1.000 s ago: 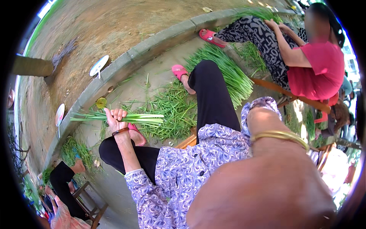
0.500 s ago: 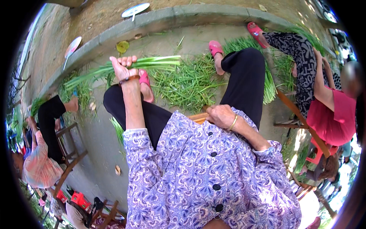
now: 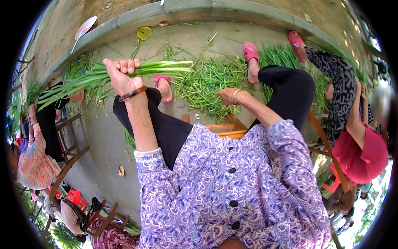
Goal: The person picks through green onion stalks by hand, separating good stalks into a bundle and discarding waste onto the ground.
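My left hand (image 3: pixel 124 76) is raised, its fingers wrapped round a bunch of chives (image 3: pixel 163 67). The pale cut ends point right and the long green leaves droop to the left. My right hand (image 3: pixel 227 96) is out over a loose pile of green trimmings (image 3: pixel 203 81) on the ground between my feet. Its fingers are bent and close together, and anything between them is too small to make out. Whether they touch the pile, I cannot tell.
A wooden stool edge (image 3: pixel 226 129) shows between my knees. More chives (image 3: pixel 280 56) lie by my right foot. A concrete kerb (image 3: pixel 186 14) runs along the far side, with a hand fan (image 3: pixel 85 28) near it. People sit at left and right, one in a red top (image 3: pixel 360 153).
My right hand has left my lap and moved forward over the trimmings. My left hand, still holding the chives, has shifted slightly left. The view has turned a little.
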